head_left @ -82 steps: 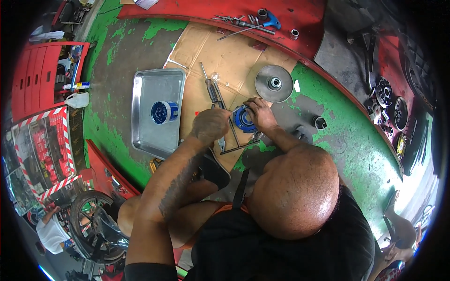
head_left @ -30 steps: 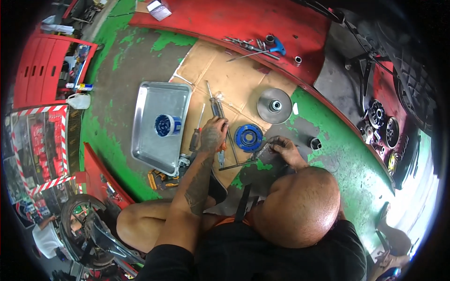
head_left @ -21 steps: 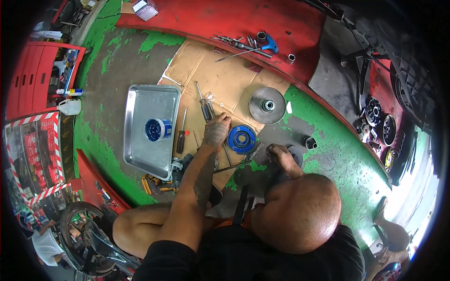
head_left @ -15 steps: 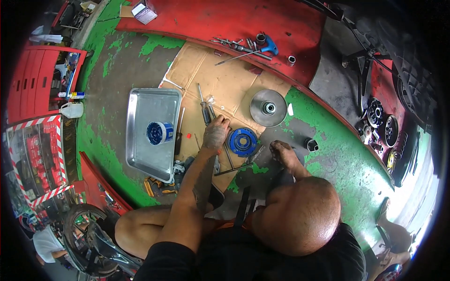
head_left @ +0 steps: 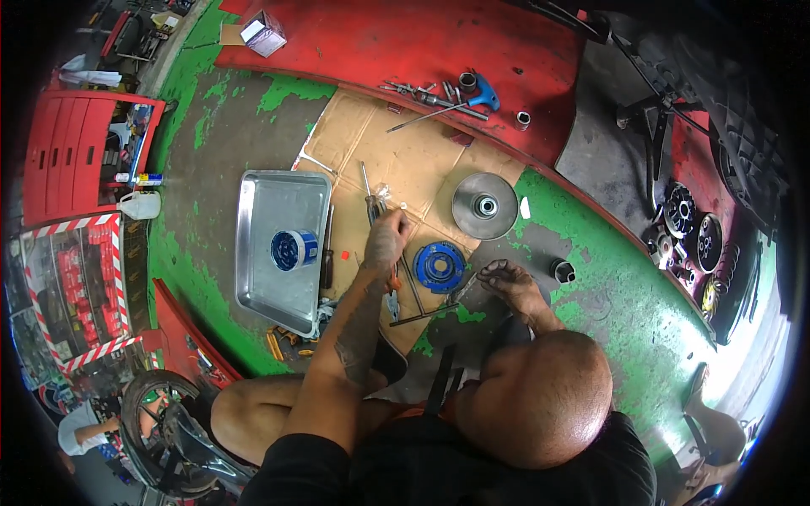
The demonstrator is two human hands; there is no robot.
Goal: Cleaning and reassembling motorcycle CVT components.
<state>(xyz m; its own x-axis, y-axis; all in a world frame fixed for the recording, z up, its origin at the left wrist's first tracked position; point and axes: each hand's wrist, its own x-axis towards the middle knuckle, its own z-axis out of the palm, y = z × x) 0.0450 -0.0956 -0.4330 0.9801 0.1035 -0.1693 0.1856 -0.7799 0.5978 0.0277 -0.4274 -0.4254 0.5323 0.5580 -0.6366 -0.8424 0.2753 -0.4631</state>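
My left hand (head_left: 390,236) is curled closed over the cardboard sheet, beside a screwdriver (head_left: 371,202); what it grips is hidden. Orange-handled pliers (head_left: 392,287) lie under its wrist, next to a T-handle wrench (head_left: 413,291). A blue ring-shaped part (head_left: 439,266) with a round metal centre rests between my hands. To its right, my right hand (head_left: 513,287) has bent fingers with dark, greasy tips drawn together; anything in them is too small to name. Farther off sits a round metal pulley-like disc (head_left: 484,207) with a central hub.
On the left, a metal tray (head_left: 249,253) holds a blue tub (head_left: 294,250). A socket (head_left: 563,271) stands right of my hand. Beyond, a red platform (head_left: 405,42) bears a blue-handled tool (head_left: 484,94) and sockets. My raised right knee (head_left: 540,396) fills the near right.
My right hand has turned and its fingers reach slightly farther left. The left hand has shifted a little, showing more of the orange pliers handle. The whole view has moved slightly.
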